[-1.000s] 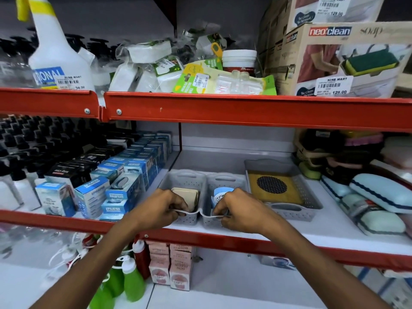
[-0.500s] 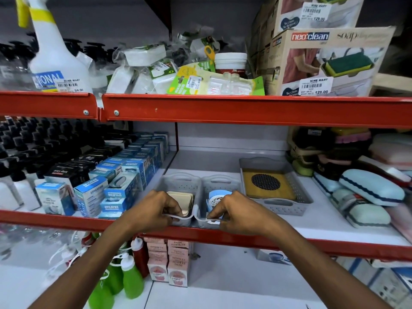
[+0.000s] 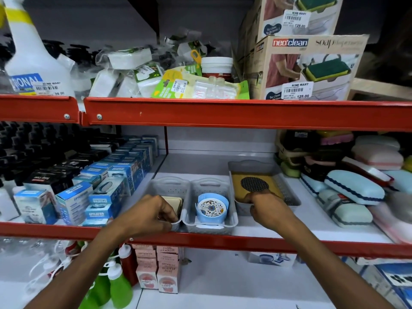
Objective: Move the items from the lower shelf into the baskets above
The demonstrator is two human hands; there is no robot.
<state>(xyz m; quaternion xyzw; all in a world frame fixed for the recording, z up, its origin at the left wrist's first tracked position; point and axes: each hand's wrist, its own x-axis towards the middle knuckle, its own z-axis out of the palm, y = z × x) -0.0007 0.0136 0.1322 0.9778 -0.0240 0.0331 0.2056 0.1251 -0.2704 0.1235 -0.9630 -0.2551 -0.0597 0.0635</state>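
Grey perforated plastic forms all three baskets on the middle shelf [image 3: 289, 228]. The fingers [image 3: 171, 216] of the left hand [image 3: 147, 216] are curled together over the front rim of the left basket [image 3: 169, 188], pinching it, beside the beige flat pieces [image 3: 174, 200] that stand inside. The fingers [image 3: 249, 198] of the right hand [image 3: 269, 208] are bent at the front edge of the wide tray basket [image 3: 287, 192]; whether they grip the rim or only touch it cannot be told. That tray holds a mustard-coloured flat item [image 3: 267, 192] with a round black mesh patch. Between the two hands sits the middle basket [image 3: 209, 221], untouched, holding a blue round container [image 3: 211, 207] with a floral lid.

Step in hand, as a judgement: the baskets are being aligned along the red shelf lip, with each already holding an item.

On the lower shelf [image 3: 223, 295] there remain pink cartons [image 3: 158, 266], green squeeze bottles [image 3: 118, 288], a red bottle [image 3: 128, 264] and a white and blue box [image 3: 272, 258] farther back on the right.

The next move probably calls for releasing both rims, lowering a hand beneath the red lip, grasping one of these items, and lifting it clear of the lip into a basket with room; the tall bottles would likely not fit upright.
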